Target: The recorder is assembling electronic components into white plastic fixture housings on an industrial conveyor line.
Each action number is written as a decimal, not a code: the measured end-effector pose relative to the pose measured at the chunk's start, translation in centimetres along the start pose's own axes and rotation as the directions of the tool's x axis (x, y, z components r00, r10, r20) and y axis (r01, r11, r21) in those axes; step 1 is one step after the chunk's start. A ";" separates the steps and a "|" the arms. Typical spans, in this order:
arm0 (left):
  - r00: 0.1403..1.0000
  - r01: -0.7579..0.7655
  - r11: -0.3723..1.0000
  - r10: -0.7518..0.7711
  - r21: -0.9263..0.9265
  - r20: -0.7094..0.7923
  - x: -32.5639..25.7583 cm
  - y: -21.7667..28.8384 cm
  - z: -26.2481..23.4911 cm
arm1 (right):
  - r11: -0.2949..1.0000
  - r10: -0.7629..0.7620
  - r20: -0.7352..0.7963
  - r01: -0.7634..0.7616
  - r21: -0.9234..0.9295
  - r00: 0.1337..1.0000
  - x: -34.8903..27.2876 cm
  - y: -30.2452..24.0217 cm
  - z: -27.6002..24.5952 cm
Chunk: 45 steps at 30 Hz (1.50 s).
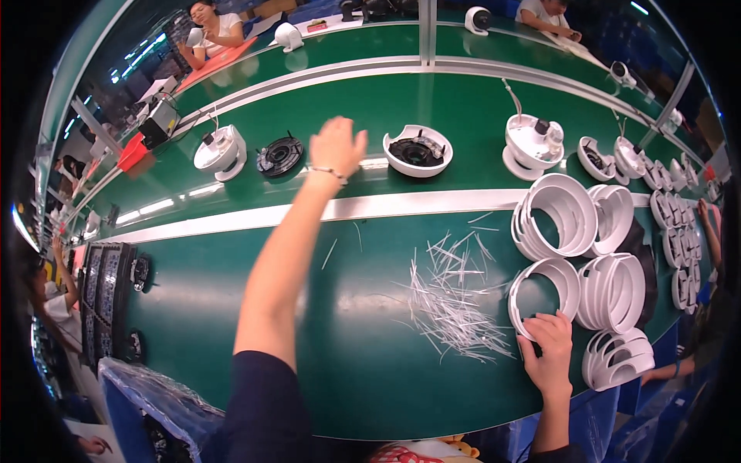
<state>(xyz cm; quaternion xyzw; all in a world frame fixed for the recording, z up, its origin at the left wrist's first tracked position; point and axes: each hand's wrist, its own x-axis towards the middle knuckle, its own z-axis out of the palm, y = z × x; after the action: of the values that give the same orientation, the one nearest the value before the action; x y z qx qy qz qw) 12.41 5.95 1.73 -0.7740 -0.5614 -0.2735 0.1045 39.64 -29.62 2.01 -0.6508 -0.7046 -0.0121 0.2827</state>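
Note:
My left hand (337, 147) is stretched far forward over the green conveyor strip, fingers extended, with nothing visible in it. It hovers between a round black plastic part (279, 157) and a white bowl-shaped housing (395, 160) that has a black part inside. Close to my body on the right, my right hand (549, 351) has its fingers closed over the lower rim of a white plastic ring (573, 284). This ring stands on edge at the front of a row of similar rings. Part of its rim is hidden by the fingers.
Thin white strips (455, 312) lie in a loose heap mid-table. Stacked white rings (557, 216) crowd the right side. Black trays (106, 301) stand at the left edge. White camera-like assemblies (534, 145) sit along the strip. Other people work across the line and at both sides.

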 end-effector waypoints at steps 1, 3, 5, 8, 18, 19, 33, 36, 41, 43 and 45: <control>0.988 -0.137 0.979 0.145 0.149 -0.043 0.1 -3.5 0.2 | 1.000 0.003 0.010 -0.003 0.022 1.000 0.1 0.0 -0.1; 0.982 0.059 0.979 -0.091 0.193 0.164 0.3 -7.0 -0.5 | 0.999 0.026 0.006 -0.026 0.034 1.000 0.3 0.2 -0.1; 0.930 0.223 0.958 -0.265 0.179 0.256 0.8 -12.5 0.0 | 0.995 0.051 -0.008 -0.050 0.081 0.999 0.4 0.0 0.0; 0.896 0.362 0.926 -0.315 -0.105 0.312 0.6 -13.5 -0.2 | 0.990 0.091 -0.060 -0.084 0.116 0.994 0.7 0.4 -0.1; 0.709 0.517 0.820 -0.571 0.246 0.413 2.8 -13.3 -1.5 | 0.992 -0.126 -0.206 0.122 -0.032 0.970 1.2 -2.7 -3.0; 0.695 0.543 0.804 -0.593 0.244 0.407 2.5 -12.6 -2.0 | 0.986 -0.164 -0.228 0.163 -0.022 0.960 1.4 -4.1 -3.5; 0.730 0.623 0.068 -0.410 -0.780 0.547 -6.7 -8.1 -5.5 | 0.824 -0.518 0.196 0.425 0.375 0.833 -2.4 -18.0 5.9; 0.787 0.509 -0.143 -0.322 -0.849 0.526 -10.8 -4.2 -8.6 | 0.905 -0.380 0.216 0.313 0.289 0.899 -0.5 -18.6 6.9; 0.789 0.429 -0.198 -0.392 -0.881 0.472 -16.7 -2.9 -11.2 | 0.945 -0.276 0.292 0.203 0.257 0.916 3.3 -17.1 3.6; 0.823 0.375 -0.245 -0.356 -0.894 0.443 -18.3 -3.4 -11.2 | 0.960 -0.246 0.389 0.168 0.222 0.888 2.9 -17.2 3.5; 0.822 0.362 -0.250 -0.369 -0.898 0.434 -19.6 -2.3 -11.3 | 0.982 -0.187 0.527 0.150 0.113 0.829 1.9 -17.2 4.0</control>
<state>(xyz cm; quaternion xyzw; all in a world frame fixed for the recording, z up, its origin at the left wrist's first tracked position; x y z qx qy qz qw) 2.51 -14.39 0.14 -0.3824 -0.3745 -0.6114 -0.5829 22.23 -28.99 5.42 -0.5537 -0.8100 0.1686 0.0944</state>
